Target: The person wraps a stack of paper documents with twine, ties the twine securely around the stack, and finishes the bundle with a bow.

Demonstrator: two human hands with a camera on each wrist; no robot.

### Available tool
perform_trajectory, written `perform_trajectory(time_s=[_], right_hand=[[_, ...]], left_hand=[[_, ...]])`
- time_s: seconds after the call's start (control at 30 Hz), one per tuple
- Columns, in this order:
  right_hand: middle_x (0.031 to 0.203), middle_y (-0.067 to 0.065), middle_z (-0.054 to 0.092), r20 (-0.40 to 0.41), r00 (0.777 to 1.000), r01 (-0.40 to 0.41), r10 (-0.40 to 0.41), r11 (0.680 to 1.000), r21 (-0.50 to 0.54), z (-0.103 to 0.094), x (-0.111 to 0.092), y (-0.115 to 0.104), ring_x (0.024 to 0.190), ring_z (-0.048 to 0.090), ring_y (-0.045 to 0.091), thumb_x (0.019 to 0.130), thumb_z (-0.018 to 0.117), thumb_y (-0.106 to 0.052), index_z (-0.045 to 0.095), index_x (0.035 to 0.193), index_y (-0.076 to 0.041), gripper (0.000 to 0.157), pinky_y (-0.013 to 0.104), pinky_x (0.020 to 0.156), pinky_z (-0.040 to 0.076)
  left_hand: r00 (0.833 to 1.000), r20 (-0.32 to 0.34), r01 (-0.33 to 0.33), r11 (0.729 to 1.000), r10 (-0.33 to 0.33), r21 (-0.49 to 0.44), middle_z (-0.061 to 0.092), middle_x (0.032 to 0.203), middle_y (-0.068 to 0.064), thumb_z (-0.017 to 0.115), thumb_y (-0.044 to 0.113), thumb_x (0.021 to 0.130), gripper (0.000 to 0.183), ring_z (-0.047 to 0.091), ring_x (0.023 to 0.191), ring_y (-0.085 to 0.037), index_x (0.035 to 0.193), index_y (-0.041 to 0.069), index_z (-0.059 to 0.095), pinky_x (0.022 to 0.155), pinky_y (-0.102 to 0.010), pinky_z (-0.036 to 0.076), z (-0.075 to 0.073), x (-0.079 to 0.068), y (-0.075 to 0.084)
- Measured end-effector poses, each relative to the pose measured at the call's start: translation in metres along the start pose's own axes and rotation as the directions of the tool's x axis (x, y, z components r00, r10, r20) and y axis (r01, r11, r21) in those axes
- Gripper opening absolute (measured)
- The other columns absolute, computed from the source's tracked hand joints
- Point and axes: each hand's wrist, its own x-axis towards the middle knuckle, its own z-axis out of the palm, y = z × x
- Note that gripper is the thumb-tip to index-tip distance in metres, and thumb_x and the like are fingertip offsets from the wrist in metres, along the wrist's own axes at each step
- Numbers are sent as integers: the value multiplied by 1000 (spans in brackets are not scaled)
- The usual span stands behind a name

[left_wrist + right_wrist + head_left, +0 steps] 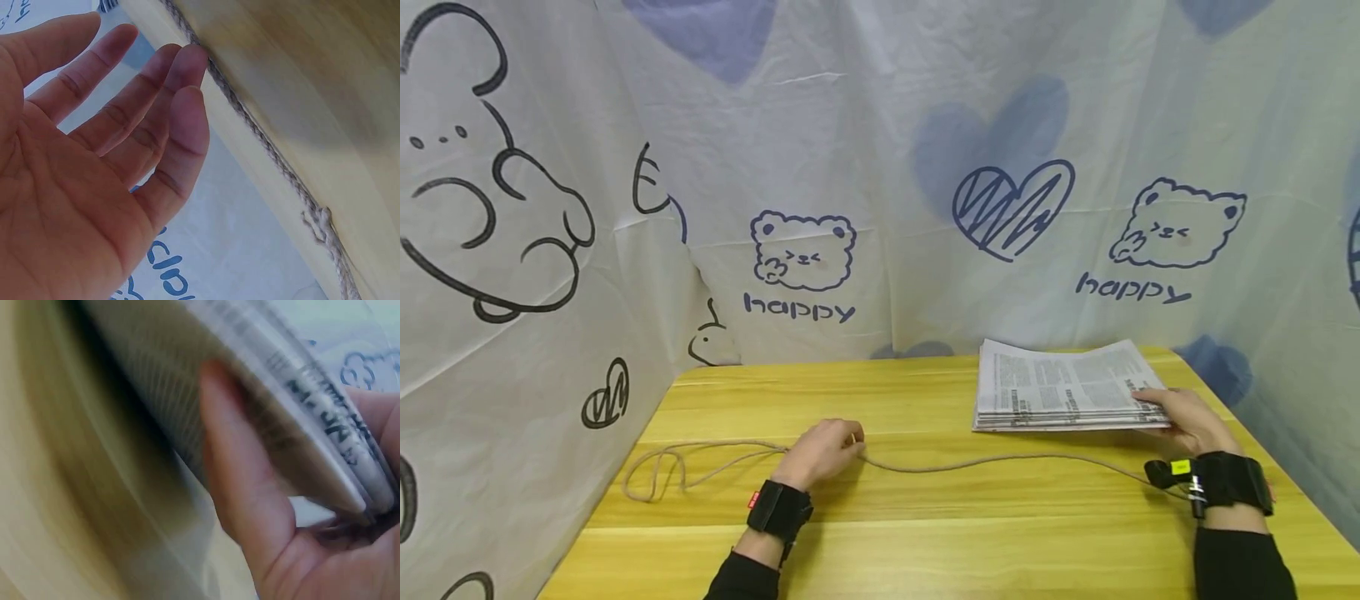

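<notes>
Right grip (1195, 423) clasps the flat black-and-white newspaper stack (1060, 383) by one side, near the far right corner of the yellow wooden bench (940, 542); sheets could fan. Left grip (823, 450) is slack by the thin beige braided cord (269, 147): reaching the black right wristband (1231, 481), it might snag.

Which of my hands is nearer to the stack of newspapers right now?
Your right. The right hand grips the newspapers at their right side; the left hand is apart, left of them, at the braided cord.
</notes>
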Motion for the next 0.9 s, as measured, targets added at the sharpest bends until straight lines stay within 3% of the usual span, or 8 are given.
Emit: perform_trajectory(time_s=[0.07, 0.17, 0.3, 0.43, 0.67, 0.73, 0.8, 0.9], right_hand=[[82, 2, 70, 49, 999, -26, 20, 993, 111, -2, 0, 2, 76, 73, 16, 99, 57, -15, 29, 141, 1, 52, 32, 74, 59], [87, 2, 72, 115, 993, -38, 18, 983, 178, -4, 0, 5, 82, 73, 17, 100, 55, -12, 37, 127, -7, 33, 33, 78, 58], [94, 1, 71, 202, 979, 8, -41, 987, 159, -6, -2, 8, 88, 72, 19, 102, 51, -10, 9, 154, -14, 68, 35, 81, 58], [99, 4, 69, 273, 955, 67, -114, 982, 176, -5, -3, 8, 91, 72, 21, 103, 47, -6, -22, 153, -14, 87, 37, 81, 58], [109, 7, 66, 371, 905, 68, -210, 930, 362, 5, -5, 4, 101, 69, 22, 104, 40, 1, -15, 155, -21, 79, 37, 88, 56], [112, 9, 66, 398, 885, 67, -241, 912, 404, 12, -6, 1, 103, 69, 23, 104, 37, 2, -6, 155, -23, 72, 36, 89, 55], [115, 10, 66, 424, 864, 66, -271, 896, 439, 19, -7, -3, 105, 68, 24, 105, 35, 2, 3, 154, -24, 64, 35, 89, 55], [117, 11, 65, 449, 840, 53, -306, 868, 494, 33, -10, -9, 107, 68, 25, 105, 33, 3, 15, 150, -23, 55, 34, 88, 55]], left_hand=[[1000, 3, -2, 1000, 2, -3, 68, 94, -4, 62, 21, 97, 14, 61, 84, -18, 103, 12, 71, 73, -37, 49, 1, 0, 1], [1000, 9, -3, 1000, 4, -9, 68, 94, -4, 62, 22, 97, 15, 62, 84, -18, 103, 12, 71, 73, -37, 49, 1, 1, 4], [1000, 15, -5, 1000, 5, -12, 68, 93, -3, 61, 24, 98, 16, 62, 83, -17, 104, 13, 71, 73, -36, 49, 3, 2, 9], [1000, 18, -12, 1000, 12, -26, 68, 93, -2, 60, 26, 98, 17, 61, 82, -16, 105, 14, 71, 72, -35, 49, 4, 4, 15], [1000, 4, -12, 973, 13, -229, 69, 102, -11, 49, 37, 103, 41, 65, 86, -20, 130, 8, 58, 71, -35, 51, 11, 10, 26], [1000, 18, 4, 936, 2, -353, 69, 107, -15, 44, 44, 104, 53, 67, 90, -24, 140, 5, 49, 73, -36, 52, 14, 14, 31], [998, 54, 41, 865, -17, -501, 67, 115, -20, 39, 49, 104, 63, 67, 98, -29, 147, 4, 39, 76, -38, 54, 20, 19, 37], [992, 120, 120, 679, -47, -724, 59, 126, -28, 37, 52, 103, 72, 64, 110, -38, 153, 1, 24, 84, -43, 55, 29, 28, 48]])
